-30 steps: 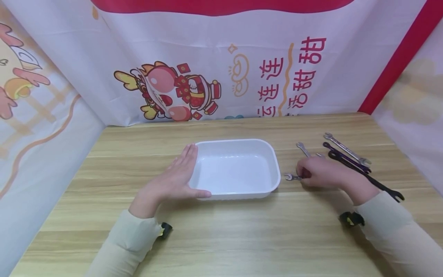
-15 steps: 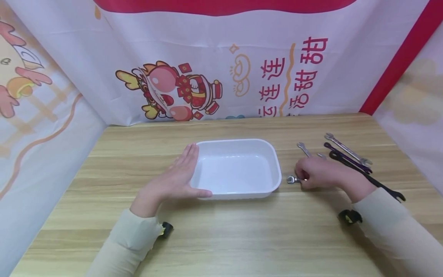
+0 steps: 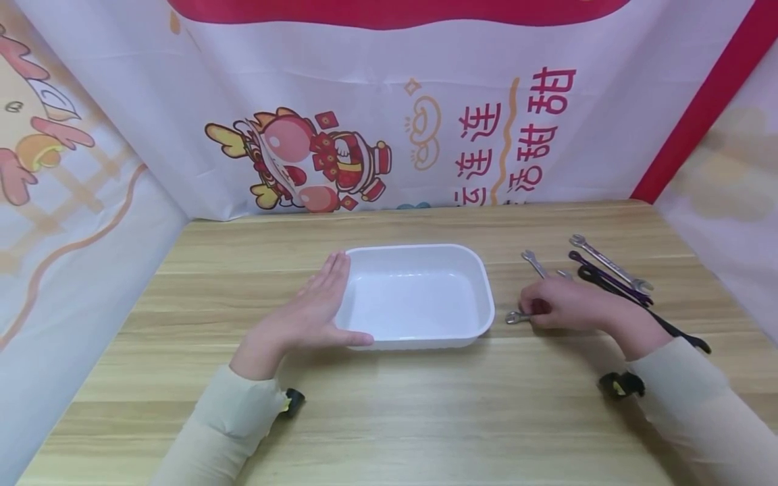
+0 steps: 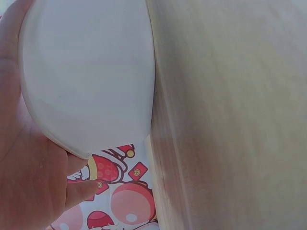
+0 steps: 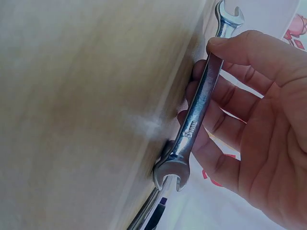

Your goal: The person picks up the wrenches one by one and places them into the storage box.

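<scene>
A white plastic tray [image 3: 419, 342] sits mid-table, with my left hand [image 3: 310, 310] against its left end. The fingers lie straight along that side and the thumb stretches along the front wall. In the left wrist view the tray's end wall [image 4: 91, 76] stands beside the palm. To the right of the tray, my right hand [image 3: 565, 304] pinches a silver double open-end wrench [image 5: 194, 115] between thumb and fingers. One jaw end of the wrench shows past the fingertips toward the tray; in the head view the hand covers the rest.
Behind the right hand lies another silver wrench [image 3: 535, 263], partly hidden. Farther right are a long silver wrench [image 3: 608, 262], a dark purple wrench [image 3: 608, 275] and a long black wrench [image 3: 675, 332]. A printed cloth [image 3: 365, 67] hangs behind the wooden table [image 3: 425, 418].
The wrench in my right hand has turned a little, its exposed end shifting slightly right and toward the front. My left hand stays in place on the tray.
</scene>
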Available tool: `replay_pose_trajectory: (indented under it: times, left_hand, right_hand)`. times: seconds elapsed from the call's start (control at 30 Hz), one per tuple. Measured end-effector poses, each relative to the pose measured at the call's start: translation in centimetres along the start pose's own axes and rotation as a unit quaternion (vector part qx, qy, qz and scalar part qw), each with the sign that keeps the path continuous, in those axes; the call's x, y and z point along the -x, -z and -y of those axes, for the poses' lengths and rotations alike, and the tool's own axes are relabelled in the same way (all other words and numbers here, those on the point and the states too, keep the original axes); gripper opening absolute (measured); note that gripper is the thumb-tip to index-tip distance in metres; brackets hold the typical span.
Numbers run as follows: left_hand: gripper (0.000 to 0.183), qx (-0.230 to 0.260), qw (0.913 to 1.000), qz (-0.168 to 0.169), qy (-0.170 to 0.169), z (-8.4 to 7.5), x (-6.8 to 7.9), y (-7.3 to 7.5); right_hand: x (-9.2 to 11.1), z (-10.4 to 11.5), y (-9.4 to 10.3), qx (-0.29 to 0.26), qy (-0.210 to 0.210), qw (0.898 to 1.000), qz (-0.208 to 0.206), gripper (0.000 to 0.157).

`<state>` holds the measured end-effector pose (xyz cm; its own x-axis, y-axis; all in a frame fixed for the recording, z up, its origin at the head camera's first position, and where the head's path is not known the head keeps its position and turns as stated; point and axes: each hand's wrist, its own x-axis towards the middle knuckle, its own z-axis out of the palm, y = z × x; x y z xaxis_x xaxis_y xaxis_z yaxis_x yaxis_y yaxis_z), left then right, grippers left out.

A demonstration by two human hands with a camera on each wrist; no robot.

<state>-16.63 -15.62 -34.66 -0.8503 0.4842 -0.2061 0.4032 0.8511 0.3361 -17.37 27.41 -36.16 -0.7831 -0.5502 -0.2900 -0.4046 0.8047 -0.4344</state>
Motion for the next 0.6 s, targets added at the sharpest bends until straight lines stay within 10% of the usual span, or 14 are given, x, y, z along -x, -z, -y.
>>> replay_pose_trajectory:
  times: [0.6]
  left_hand:
    - [0.14, -0.002, 1.0, -0.008, 0.003, 0.2, -0.1, -0.3]
  right_hand:
    - [1.1, -0.8, 0.1, -0.061, 0.005, 0.998, -0.03, 0.008]
